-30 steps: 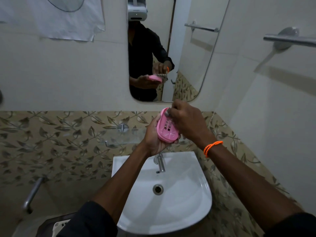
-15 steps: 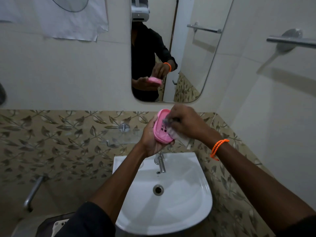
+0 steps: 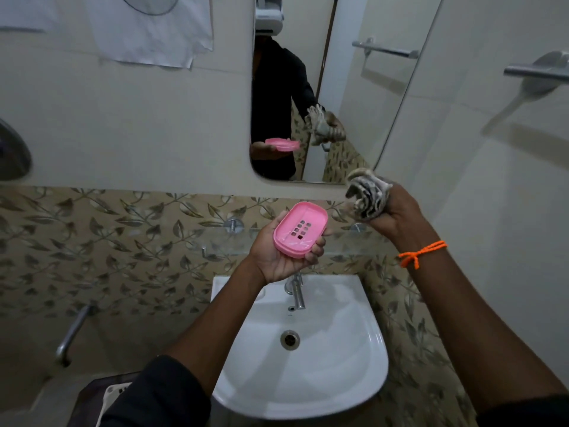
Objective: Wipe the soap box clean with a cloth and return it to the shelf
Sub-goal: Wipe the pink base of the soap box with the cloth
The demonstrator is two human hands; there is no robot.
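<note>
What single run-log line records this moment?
left hand: holds pink plastic soap box | right hand: grips grey striped cloth, off box | glass shelf: box not returned

The pink oval soap box (image 3: 300, 230) sits mid-frame, open side up and tilted, its slotted floor showing. The bunched grey-and-white cloth (image 3: 366, 194) is apart, right of centre, blurred.

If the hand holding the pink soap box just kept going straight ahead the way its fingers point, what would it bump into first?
Probably the glass shelf on the leafy wall tiles. The left hand holds the soap box right in front of it, above the sink. Depth is hard to judge, so that's a guess.
</note>
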